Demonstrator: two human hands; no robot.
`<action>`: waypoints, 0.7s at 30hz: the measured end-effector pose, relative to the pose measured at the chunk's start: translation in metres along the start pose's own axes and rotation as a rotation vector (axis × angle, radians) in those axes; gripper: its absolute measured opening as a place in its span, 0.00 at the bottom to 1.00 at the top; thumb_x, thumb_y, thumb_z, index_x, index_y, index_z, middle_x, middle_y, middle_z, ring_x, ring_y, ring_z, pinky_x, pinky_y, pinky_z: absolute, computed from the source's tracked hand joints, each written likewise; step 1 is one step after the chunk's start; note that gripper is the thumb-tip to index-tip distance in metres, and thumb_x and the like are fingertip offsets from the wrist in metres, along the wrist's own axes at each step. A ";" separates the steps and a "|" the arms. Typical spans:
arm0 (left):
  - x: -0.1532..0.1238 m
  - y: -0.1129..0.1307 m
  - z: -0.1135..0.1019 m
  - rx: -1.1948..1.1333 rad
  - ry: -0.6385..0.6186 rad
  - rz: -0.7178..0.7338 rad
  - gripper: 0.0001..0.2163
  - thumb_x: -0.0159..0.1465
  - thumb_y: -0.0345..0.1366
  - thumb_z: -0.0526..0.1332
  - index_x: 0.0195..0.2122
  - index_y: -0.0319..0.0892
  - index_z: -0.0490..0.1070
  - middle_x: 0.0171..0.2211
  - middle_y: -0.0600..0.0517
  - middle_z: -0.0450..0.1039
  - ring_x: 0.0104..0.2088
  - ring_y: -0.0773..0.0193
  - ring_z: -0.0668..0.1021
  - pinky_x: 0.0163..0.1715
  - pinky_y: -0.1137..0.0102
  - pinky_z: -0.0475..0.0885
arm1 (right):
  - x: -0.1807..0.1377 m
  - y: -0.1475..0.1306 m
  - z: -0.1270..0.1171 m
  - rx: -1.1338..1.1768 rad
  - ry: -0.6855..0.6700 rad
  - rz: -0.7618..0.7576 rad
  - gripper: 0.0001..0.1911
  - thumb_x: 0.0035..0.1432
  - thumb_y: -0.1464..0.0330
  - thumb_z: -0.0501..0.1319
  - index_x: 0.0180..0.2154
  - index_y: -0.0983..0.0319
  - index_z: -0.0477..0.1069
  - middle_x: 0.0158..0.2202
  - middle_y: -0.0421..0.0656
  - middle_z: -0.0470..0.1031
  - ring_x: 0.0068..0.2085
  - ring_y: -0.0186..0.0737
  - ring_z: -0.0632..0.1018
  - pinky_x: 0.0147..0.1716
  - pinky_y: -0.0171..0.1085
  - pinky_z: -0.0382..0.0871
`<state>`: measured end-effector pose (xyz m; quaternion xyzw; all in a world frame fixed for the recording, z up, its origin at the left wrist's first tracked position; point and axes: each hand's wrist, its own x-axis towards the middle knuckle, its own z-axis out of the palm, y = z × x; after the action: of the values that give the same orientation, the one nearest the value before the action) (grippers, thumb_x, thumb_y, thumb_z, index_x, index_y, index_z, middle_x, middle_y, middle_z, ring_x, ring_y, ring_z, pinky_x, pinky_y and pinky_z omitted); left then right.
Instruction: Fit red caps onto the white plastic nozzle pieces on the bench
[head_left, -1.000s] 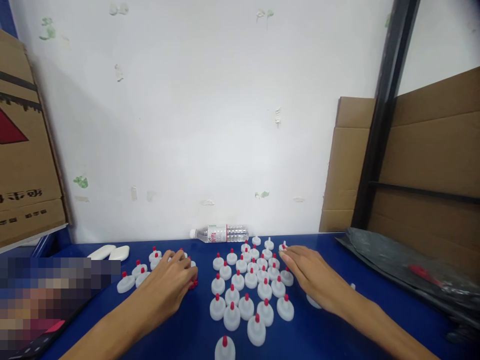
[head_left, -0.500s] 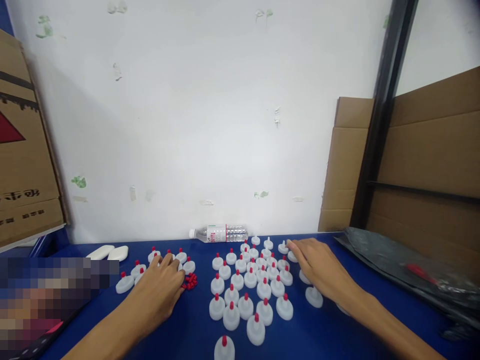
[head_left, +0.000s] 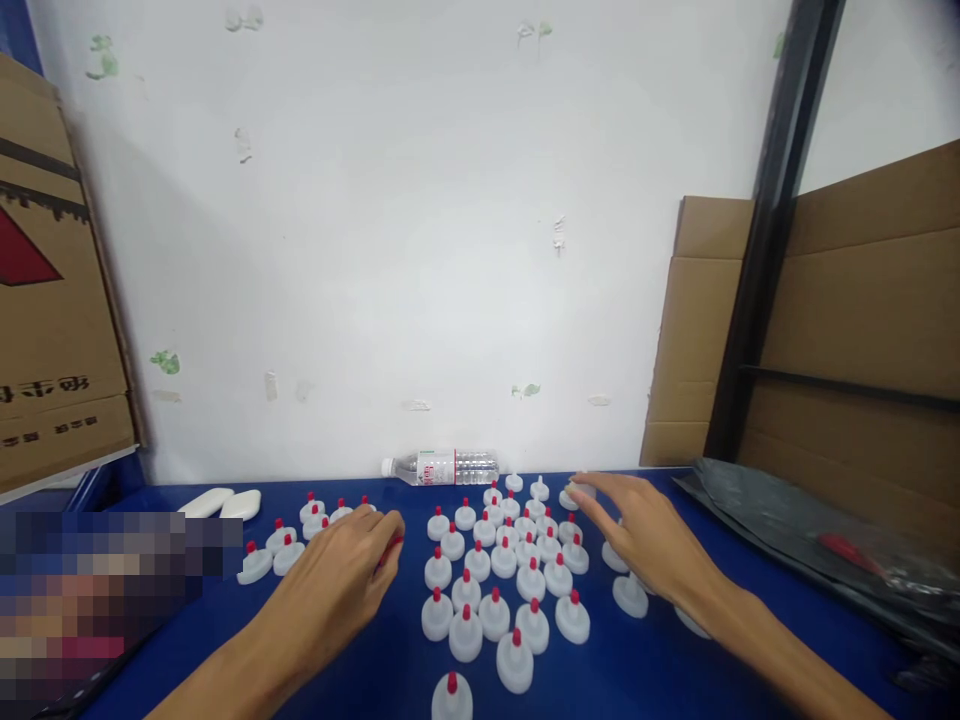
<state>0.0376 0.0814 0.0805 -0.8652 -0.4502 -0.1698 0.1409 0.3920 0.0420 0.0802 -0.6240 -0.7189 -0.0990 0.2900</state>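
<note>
The middle of the blue tabletop (head_left: 382,660) is taken up by red-tipped white caps (head_left: 495,618), stood upright on their broad bases in a loose cluster; the nearest is cut off by the bottom of the view. A smaller group of the same caps is set out on the left, partly hidden by the left hand (head_left: 352,565). That hand is held low with its fingers curled in; something red (head_left: 390,546) is glimpsed at the thumb side, but whether it is gripped cannot be told. Between that hand and the cluster, a strip of bare blue surface is left, widened toward the near side.

The right hand (head_left: 637,515) is held partly opened at the cluster's far right corner, thumb and forefinger parted beside a white cap (head_left: 570,498); whether anything is grasped cannot be told. Plain white caps (head_left: 630,596) are partly covered by the right forearm, and beyond it more blue surface is bounded by a dark plastic bag (head_left: 780,560) along the right side.

The back edge is closed off by a white wall (head_left: 420,250), against whose foot a clear bottle (head_left: 439,468) is laid on its side. Two smooth white objects (head_left: 240,505) are placed near the left end, below a printed cardboard box (head_left: 60,320).
</note>
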 end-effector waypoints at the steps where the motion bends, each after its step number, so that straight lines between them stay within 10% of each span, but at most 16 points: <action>1: -0.002 0.002 0.003 -0.070 0.062 0.032 0.11 0.71 0.29 0.50 0.39 0.43 0.73 0.35 0.49 0.77 0.34 0.57 0.80 0.33 0.66 0.72 | -0.002 -0.004 -0.001 0.023 0.044 -0.037 0.21 0.71 0.53 0.52 0.53 0.59 0.74 0.53 0.49 0.79 0.54 0.53 0.78 0.53 0.48 0.70; 10: -0.018 0.040 0.010 -0.299 0.379 0.349 0.07 0.73 0.29 0.53 0.45 0.45 0.70 0.34 0.53 0.78 0.32 0.62 0.79 0.32 0.69 0.73 | -0.036 -0.066 0.002 0.263 0.018 -0.686 0.15 0.68 0.74 0.56 0.55 0.59 0.68 0.48 0.47 0.77 0.48 0.42 0.79 0.50 0.41 0.74; 21: -0.020 0.054 0.012 -0.462 0.450 0.546 0.13 0.69 0.21 0.55 0.49 0.41 0.71 0.35 0.49 0.80 0.31 0.65 0.78 0.29 0.73 0.75 | -0.042 -0.081 0.009 0.425 0.026 -0.738 0.10 0.67 0.74 0.60 0.47 0.58 0.63 0.42 0.42 0.80 0.42 0.37 0.80 0.44 0.36 0.74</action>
<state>0.0731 0.0418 0.0560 -0.9030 -0.1126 -0.4072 0.0779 0.3136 -0.0046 0.0680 -0.2500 -0.8947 -0.0535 0.3664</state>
